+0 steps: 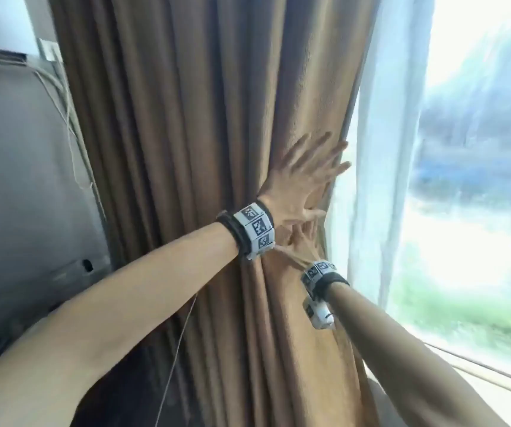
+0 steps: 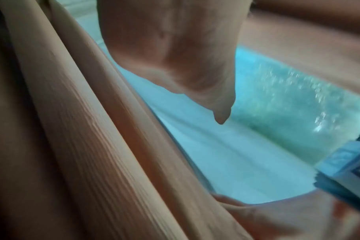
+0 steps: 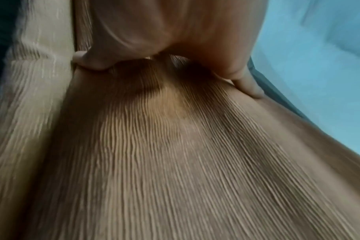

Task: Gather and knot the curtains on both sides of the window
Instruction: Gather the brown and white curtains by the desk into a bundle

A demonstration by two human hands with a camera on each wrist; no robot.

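Observation:
A brown ribbed curtain [image 1: 186, 149] hangs in deep folds left of the window [image 1: 479, 211]. A sheer white curtain [image 1: 383, 149] hangs beside its right edge. My left hand [image 1: 303, 180] lies flat on the brown curtain's right edge with its fingers spread and straight. Just below it, partly under the left palm, my right hand [image 1: 291, 246] presses on the same fold. The left wrist view shows the left palm [image 2: 175, 48] held straight above the curtain folds [image 2: 82, 129]. In the right wrist view the right hand [image 3: 164, 32] touches the fabric [image 3: 175, 154] with its fingertips [image 3: 247, 86].
A grey padded panel [image 1: 17, 180] stands to the left of the curtain, with thin wires [image 1: 66, 118] running along its edge. A thin white cord [image 1: 177, 349] hangs in front of the curtain's lower part. The window sill [image 1: 494, 383] runs along the bottom right.

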